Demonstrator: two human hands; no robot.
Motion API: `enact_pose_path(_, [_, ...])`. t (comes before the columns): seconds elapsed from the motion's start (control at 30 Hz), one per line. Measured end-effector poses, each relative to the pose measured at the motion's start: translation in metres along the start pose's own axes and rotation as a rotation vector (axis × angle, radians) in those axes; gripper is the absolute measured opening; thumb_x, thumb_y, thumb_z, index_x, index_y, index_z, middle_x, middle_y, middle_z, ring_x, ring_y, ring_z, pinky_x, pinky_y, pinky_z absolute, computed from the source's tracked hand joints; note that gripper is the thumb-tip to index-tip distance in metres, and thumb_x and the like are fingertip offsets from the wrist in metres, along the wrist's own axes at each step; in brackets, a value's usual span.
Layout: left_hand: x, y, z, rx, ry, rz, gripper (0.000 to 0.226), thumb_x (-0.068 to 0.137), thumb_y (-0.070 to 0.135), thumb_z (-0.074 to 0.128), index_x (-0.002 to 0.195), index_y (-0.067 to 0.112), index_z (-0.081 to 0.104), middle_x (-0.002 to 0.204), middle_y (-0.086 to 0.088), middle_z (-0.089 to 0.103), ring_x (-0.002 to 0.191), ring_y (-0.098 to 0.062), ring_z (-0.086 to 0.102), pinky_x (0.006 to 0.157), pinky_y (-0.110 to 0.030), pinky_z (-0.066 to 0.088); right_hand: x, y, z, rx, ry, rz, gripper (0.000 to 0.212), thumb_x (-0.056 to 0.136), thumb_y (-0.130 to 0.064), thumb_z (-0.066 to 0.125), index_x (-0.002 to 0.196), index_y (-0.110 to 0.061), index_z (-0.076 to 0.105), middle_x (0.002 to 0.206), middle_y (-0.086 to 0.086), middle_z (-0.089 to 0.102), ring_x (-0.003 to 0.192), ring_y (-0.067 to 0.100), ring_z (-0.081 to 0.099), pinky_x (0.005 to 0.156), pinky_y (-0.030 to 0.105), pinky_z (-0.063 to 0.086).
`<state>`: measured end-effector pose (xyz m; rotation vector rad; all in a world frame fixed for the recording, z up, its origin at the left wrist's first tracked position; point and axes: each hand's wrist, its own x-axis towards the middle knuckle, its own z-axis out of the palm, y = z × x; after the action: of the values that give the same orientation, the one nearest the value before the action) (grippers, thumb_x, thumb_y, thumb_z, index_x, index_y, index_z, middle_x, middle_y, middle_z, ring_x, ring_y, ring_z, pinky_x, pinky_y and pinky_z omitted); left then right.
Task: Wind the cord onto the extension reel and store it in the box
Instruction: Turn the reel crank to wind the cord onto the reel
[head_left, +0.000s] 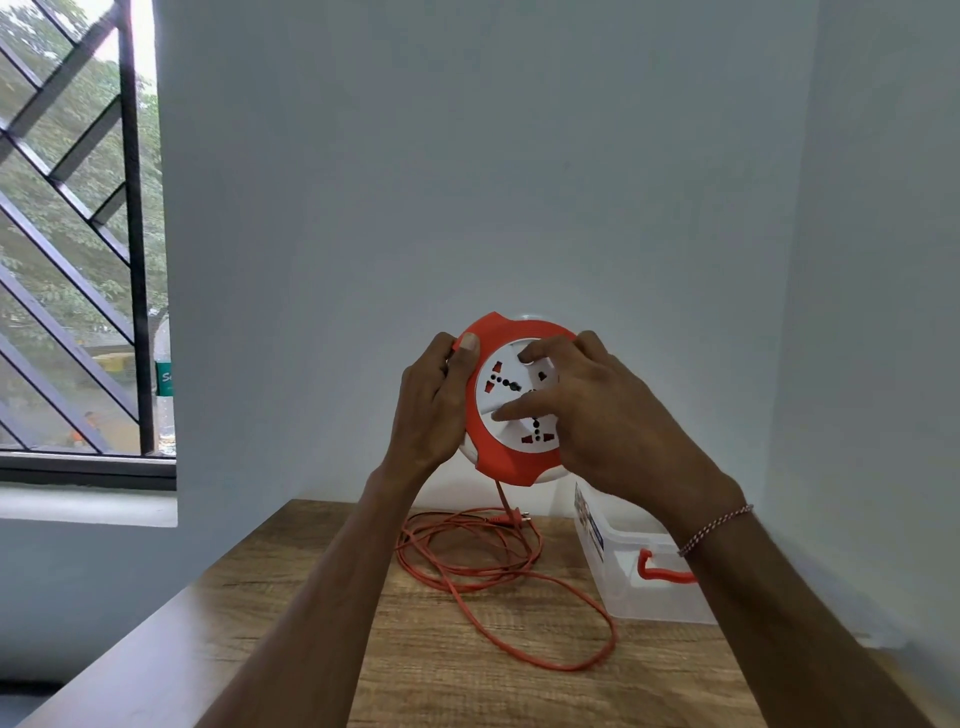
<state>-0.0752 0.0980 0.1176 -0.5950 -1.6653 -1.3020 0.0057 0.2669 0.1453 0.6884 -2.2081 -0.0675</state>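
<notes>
Most of the cord (498, 571) lies loose on the table (291, 649); left hand (436, 405) grips the reel (511, 400), right fingers (524, 356) curl on its face, box (631, 577) waiting

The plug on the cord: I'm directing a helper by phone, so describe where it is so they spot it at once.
Start at the wooden table against the pale wall. Behind the loose orange cord piled there, near the wall and left of the clear plastic box, lies the plug. It is the one short, thick orange piece with metal pins pointing toward the box, unlike the thin loops around it.
</notes>
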Motion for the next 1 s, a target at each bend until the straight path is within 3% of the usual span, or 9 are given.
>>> enact_pose_path(0.17, [0.0,0.0,0.0,0.008,0.009,-0.002,0.039,0.094,0.05,0.039,0.092,0.016,0.057,0.076,0.005,0.067,0.065,-0.015,0.067,0.059,-0.028,0.058,0.0,-0.002,0.006,-0.123,0.03,0.018,0.059,0.062,-0.033,0.086,0.115,-0.044,0.064,0.129,0.006,0.054,0.114,0.029,0.045,0.083,0.043,0.047])
enact_pose_path(0.3, [0.001,0.0,-0.002,-0.016,0.011,-0.003,0.037,0.095,0.05,0.04,0.091,0.017,0.057,0.073,0.008,0.067,0.062,-0.012,0.068,0.055,-0.021,0.057,-0.001,0.003,0.016,-0.111,0.14,0.075,0.056,0.073,-0.035,0.077,0.124,-0.045,0.057,0.118,0.008,0.058,0.104,0.027,0.052,0.079,0.039,0.049])
enact_pose_path(0.47, [0.002,-0.001,-0.003,-0.035,0.023,0.0,0.039,0.096,0.048,0.04,0.092,0.013,0.057,0.073,0.004,0.067,0.06,-0.013,0.067,0.054,-0.02,0.055,0.001,0.001,0.02,-0.002,0.252,0.215,0.063,0.073,-0.069,0.06,0.127,-0.038,0.056,0.112,0.004,0.069,0.095,0.024,0.066,0.078,0.037,0.054])
enact_pose_path(0.57, [0.002,-0.001,-0.003,-0.031,0.024,0.0,0.038,0.096,0.047,0.04,0.094,0.014,0.058,0.077,0.004,0.068,0.063,-0.013,0.067,0.056,-0.02,0.056,0.003,0.0,0.019,0.034,0.232,0.224,0.067,0.076,-0.073,0.05,0.13,-0.033,0.055,0.109,0.001,0.071,0.091,0.021,0.067,0.078,0.034,0.054])
enact_pose_path(0.67, [0.003,-0.002,-0.003,-0.035,0.028,-0.001,0.036,0.097,0.046,0.04,0.095,0.014,0.058,0.077,0.007,0.067,0.063,-0.01,0.067,0.056,-0.015,0.054,0.003,0.001,0.016,0.03,0.237,0.189,0.06,0.08,-0.067,0.052,0.128,-0.031,0.058,0.108,0.002,0.071,0.094,0.021,0.064,0.079,0.034,0.052])
enact_pose_path(0.87, [0.003,-0.003,-0.004,-0.025,0.04,0.012,0.031,0.097,0.045,0.04,0.093,0.02,0.057,0.076,0.01,0.067,0.063,-0.008,0.067,0.056,-0.015,0.054,0.002,0.003,0.01,0.075,0.291,0.035,0.024,0.081,-0.033,0.072,0.104,-0.026,0.072,0.109,0.004,0.067,0.098,0.022,0.055,0.075,0.034,0.053])
enact_pose_path(1.0, [0.003,-0.002,-0.004,-0.035,0.042,0.006,0.027,0.099,0.043,0.04,0.091,0.023,0.057,0.076,0.006,0.067,0.064,-0.012,0.067,0.057,-0.018,0.056,0.001,0.0,0.008,0.02,0.097,-0.036,0.04,0.068,-0.019,0.084,0.104,-0.031,0.072,0.131,0.005,0.057,0.121,0.029,0.046,0.088,0.046,0.05])
